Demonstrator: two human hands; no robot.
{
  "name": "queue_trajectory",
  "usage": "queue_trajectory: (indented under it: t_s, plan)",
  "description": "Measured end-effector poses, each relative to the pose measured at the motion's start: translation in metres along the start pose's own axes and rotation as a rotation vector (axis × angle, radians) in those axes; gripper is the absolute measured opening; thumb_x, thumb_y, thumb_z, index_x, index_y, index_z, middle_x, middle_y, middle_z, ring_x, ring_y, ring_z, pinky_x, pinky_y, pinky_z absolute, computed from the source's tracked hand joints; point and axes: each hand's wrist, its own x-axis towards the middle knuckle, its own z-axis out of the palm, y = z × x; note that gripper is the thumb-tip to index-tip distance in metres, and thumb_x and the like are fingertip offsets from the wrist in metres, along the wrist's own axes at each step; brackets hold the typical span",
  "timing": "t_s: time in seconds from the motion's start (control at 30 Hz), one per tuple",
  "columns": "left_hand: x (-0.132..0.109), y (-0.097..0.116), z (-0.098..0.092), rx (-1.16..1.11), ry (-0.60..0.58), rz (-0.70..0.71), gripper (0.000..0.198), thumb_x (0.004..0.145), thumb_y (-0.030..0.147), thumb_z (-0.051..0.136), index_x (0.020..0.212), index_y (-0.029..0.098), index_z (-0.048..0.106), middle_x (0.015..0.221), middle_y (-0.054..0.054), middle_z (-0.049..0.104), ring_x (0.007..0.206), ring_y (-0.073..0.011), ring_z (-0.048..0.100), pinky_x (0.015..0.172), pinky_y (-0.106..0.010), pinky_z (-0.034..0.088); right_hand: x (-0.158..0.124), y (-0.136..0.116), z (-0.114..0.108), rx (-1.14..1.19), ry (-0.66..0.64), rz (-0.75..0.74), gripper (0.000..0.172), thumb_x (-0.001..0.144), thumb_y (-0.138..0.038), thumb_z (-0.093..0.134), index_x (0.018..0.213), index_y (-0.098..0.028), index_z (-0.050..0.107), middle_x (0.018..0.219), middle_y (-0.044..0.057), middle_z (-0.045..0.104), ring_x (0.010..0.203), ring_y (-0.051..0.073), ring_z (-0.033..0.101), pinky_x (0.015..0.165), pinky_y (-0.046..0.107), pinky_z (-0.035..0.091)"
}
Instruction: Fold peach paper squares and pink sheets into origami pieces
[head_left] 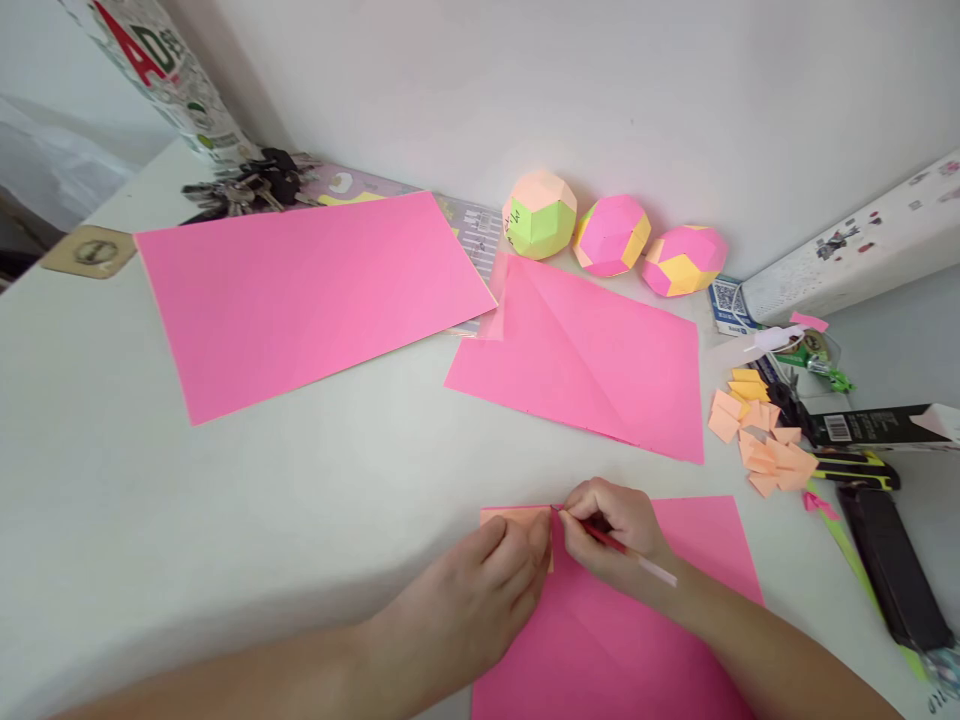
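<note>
My left hand [487, 590] lies over the upper left corner of a pink paper sheet [705, 550], its fingers bent and pressed together on a small peach paper piece [517, 515]. Much of that piece is hidden beneath the fingers. In my right hand [615, 525] is a slim red pen [606, 538] with a pale back end. Its tip meets the pink sheet at the right upper corner of the peach piece, close to the sheet's far edge. Both hands nearly touch there.
Another pink sheet [585, 360] with a crease lies beyond my hands. Farther left is a pink paper stack [315, 300]. Paper balls [540, 215] stand along the wall. At right are folded paper pieces [772, 450], a utility knife [855, 468] and a black case [896, 570]. Keys [255, 185] lie far left.
</note>
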Motion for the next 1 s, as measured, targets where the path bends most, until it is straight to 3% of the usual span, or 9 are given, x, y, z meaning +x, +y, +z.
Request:
queue_trajectory:
  t_s: [0.77,1.0]
  plan:
    - [-0.0011,0.0012,0.002,-0.037,0.017,-0.012,0.046,0.086,0.032,0.05,0.128,0.015,0.055,0.135,-0.014,0.048,0.108,-0.024,0.05,0.083,-0.037,0.038,0.0002,0.0001,-0.001,0.036,-0.012,0.02,0.02,0.081,-0.017,0.051,0.065,-0.022,0.042,0.058,-0.004,0.055,0.049,0.008,0.048,0.045,0.02,0.036]
    - [-0.0023,0.0021,0.0028,-0.035,0.038,-0.024,0.044,0.086,0.03,0.051,0.126,0.011,0.054,0.134,-0.017,0.049,0.105,-0.0245,0.052,0.084,-0.037,0.038,0.0026,0.0031,-0.0012,0.34,0.172,0.162,0.019,0.085,-0.027,0.055,0.07,-0.022,0.044,0.064,-0.003,0.055,0.043,0.006,0.044,0.04,0.021,0.036]
